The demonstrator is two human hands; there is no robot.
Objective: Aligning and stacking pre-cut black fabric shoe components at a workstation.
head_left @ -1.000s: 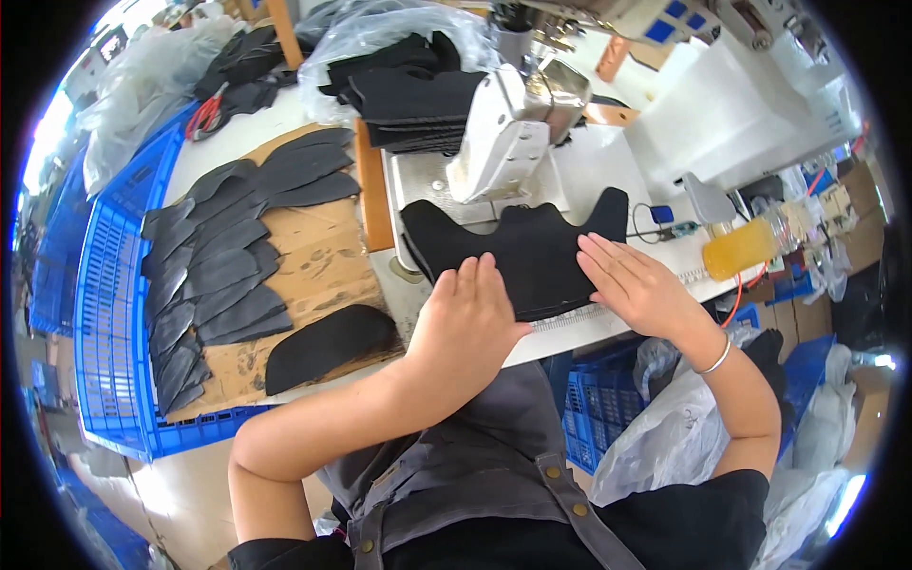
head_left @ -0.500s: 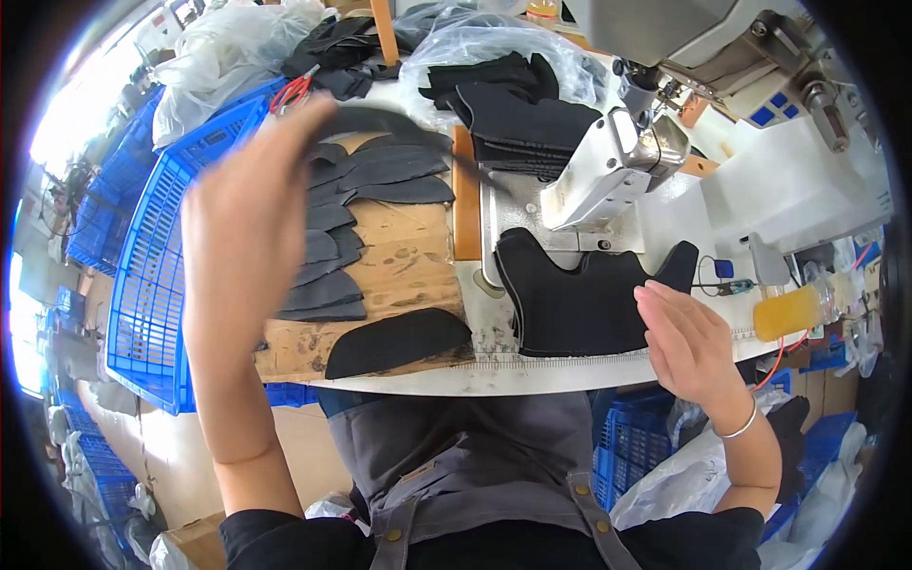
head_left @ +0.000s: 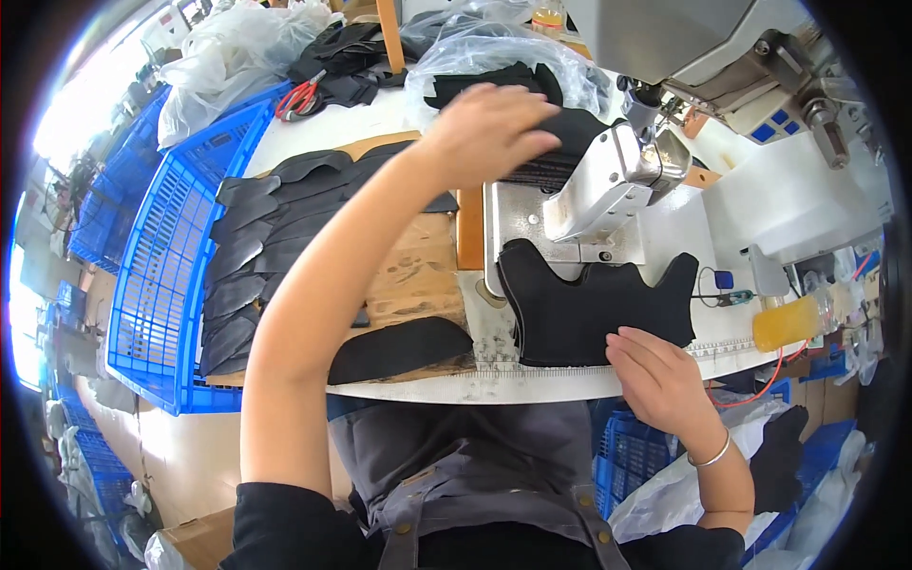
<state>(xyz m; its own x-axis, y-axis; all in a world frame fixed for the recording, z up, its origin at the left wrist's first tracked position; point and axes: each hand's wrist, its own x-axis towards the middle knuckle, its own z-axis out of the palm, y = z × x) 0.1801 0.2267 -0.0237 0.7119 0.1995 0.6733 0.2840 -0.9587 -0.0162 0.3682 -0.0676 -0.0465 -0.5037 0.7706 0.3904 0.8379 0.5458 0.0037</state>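
My left hand (head_left: 494, 138) reaches over a stack of black cut pieces (head_left: 575, 133) at the back, fingers stretched out and thumb apart. I see nothing held in it, though its palm side is hidden. At the table's front edge, my right hand (head_left: 660, 385) has its fingertips on the lower edge of another black stack (head_left: 598, 313), which has a wavy, notched top outline. Those fingers are extended and lie together. A single black half-moon piece (head_left: 404, 350) lies left of that stack. Overlapping dark curved pieces (head_left: 256, 256) cover much of a wooden board (head_left: 418, 275), partly behind my left arm.
A white sewing machine arm (head_left: 598, 185) rises over its metal plate on the right. Blue baskets (head_left: 161, 285) stand at the left, with red-handled scissors (head_left: 299, 99) behind. Clear plastic bags (head_left: 418, 90) fill the back. A bottle of yellow liquid (head_left: 788, 323) lies at right.
My left hand has swung right from above the dark pieces to the back stack; the blurred dark strip beside it no longer shows. My right hand has shifted slightly toward me and left.
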